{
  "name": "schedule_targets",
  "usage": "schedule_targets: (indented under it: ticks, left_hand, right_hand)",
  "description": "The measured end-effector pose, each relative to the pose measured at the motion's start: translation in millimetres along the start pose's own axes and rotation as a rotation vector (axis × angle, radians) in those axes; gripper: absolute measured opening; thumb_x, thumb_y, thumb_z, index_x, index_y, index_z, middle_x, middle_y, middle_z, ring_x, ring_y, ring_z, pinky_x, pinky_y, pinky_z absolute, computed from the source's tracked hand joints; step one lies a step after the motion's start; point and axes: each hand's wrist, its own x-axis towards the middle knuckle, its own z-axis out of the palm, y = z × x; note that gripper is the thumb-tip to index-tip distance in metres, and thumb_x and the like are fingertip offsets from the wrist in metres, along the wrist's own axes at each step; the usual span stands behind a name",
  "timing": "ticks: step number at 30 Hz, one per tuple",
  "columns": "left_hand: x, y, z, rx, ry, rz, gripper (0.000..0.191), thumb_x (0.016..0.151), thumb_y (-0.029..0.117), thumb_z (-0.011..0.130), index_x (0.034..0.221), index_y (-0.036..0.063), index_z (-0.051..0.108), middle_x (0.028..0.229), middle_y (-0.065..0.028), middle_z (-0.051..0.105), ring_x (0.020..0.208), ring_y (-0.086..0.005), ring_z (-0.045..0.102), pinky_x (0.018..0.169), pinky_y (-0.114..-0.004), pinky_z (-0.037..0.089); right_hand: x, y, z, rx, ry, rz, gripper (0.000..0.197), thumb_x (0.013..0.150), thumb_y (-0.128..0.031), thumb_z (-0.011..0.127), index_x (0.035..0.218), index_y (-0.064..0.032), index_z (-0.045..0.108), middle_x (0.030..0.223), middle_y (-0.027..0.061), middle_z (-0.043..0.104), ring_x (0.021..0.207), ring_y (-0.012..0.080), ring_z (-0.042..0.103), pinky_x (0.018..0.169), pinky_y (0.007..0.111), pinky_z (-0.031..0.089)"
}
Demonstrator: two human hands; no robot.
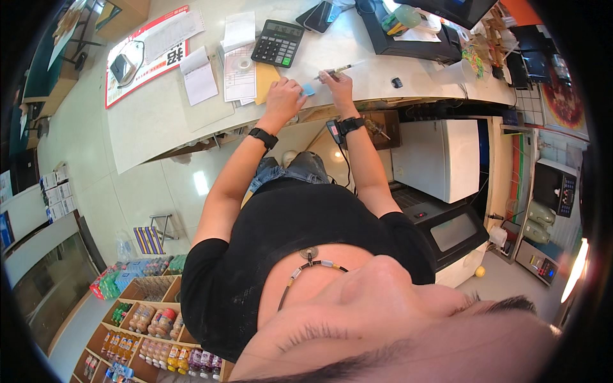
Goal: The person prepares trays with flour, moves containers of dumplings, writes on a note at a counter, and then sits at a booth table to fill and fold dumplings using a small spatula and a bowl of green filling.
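Observation:
On the counter, my left hand (285,99) rests with its fingers at a small blue slip of paper (308,89); whether it pinches the slip I cannot tell. My right hand (338,87) holds a pen (335,71) just to the right of the slip. Beyond my left hand lies a black desk calculator (278,43). A yellow envelope or sheet (266,82) lies partly under a printed form (240,79), on which a roll of clear tape (244,64) sits. An open notepad (200,86) lies farther left.
Two phones (322,16) lie at the counter's far side, near a black cash drawer (407,45). A small black object (396,83) and a translucent cup (462,73) are to the right. A white cabinet (436,158) stands below the counter, right of my body.

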Motion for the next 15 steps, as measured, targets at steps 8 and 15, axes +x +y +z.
schedule_targets:
  ticks: [8, 15]
  left_hand:
    - [-3, 1, 0, -0.003, 0.044, 0.006, 0.02, 0.076, 0.031, 0.07, 0.079, 0.0107, 0.07, 0.086, 0.0007, 0.066, 0.09, -0.0187, 0.058, 0.078, -0.036, 0.042]
    - [3, 5, 1, 0.044, 0.036, 0.047, 0.021, 0.075, 0.031, 0.069, 0.077, 0.0104, 0.069, 0.085, 0.0002, 0.065, 0.088, -0.0186, 0.058, 0.077, -0.036, 0.042]
  right_hand:
    - [-6, 2, 8, -0.632, -0.147, -0.158, 0.024, 0.08, -0.01, 0.072, 0.067, -0.0064, 0.052, 0.061, -0.0035, 0.053, 0.06, 0.0054, 0.05, 0.055, 0.023, 0.041]
    - [-5, 16, 5, -0.549, -0.192, -0.095, 0.019, 0.075, -0.016, 0.072, 0.072, -0.0037, 0.059, 0.062, 0.0016, 0.056, 0.061, 0.007, 0.051, 0.055, 0.027, 0.042]
